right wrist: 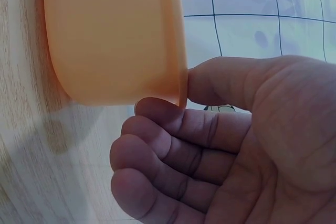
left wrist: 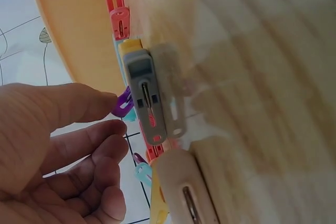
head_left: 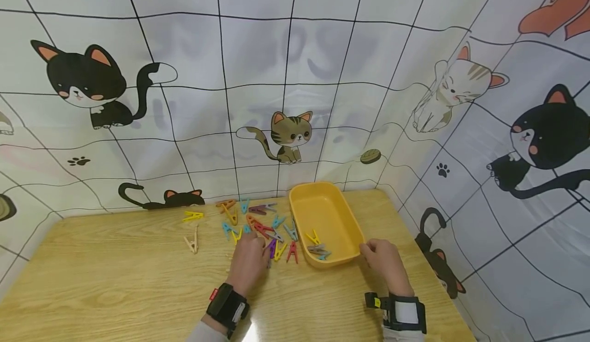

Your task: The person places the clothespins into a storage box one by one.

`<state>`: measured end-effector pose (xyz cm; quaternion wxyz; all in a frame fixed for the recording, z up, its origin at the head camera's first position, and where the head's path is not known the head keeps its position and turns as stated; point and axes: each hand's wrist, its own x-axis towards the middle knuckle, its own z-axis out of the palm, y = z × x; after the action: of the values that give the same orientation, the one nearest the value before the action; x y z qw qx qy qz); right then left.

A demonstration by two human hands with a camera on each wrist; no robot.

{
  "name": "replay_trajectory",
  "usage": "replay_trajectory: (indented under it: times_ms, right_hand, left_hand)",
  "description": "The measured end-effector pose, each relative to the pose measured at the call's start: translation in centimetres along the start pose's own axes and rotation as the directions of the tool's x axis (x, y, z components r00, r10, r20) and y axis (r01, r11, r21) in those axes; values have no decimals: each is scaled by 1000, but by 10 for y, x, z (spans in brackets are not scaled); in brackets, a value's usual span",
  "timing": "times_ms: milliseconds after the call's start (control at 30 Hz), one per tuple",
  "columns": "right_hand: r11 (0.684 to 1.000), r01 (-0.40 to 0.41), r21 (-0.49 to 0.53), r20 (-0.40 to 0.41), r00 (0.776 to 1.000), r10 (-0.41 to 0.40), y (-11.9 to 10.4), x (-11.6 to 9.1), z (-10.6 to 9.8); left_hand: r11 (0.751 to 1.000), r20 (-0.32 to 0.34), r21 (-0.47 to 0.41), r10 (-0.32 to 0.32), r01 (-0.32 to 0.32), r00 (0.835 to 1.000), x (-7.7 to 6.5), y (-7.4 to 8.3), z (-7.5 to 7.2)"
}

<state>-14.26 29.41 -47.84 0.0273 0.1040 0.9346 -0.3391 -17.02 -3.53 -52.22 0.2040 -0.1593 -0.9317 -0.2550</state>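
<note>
Thumb [left wrist: 79,103] and forefinger [left wrist: 86,141] of your left hand [head_left: 249,262] stand apart at a purple plastic clothespin [head_left: 272,249], hold unclear; your right hand [head_left: 382,262] pinches a rectangular yellow plastic basin [head_left: 327,214] by its edge, beside multicoloured clothespins [head_left: 262,228] on a wooden table [head_left: 138,280].

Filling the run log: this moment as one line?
left hand: at purple clothespin, grip unclear | right hand: pinches tub rim | tub: some clothespins inside | table: more clothespins loose
</note>
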Motion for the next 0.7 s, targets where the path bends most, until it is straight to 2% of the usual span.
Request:
replay_trajectory:
  times_ms: [367, 700]
  right_hand:
    - [1000, 4, -4, 1, 1000, -4, 0, 0, 0]
    - [1000, 27, 8, -2, 1000, -27, 1, 0, -1]
  left_hand:
    - [999, 13, 40, 20, -21, 1000, 1, 1, 2]
    - [999, 30, 34, -37, 36, 999, 4, 1, 3]
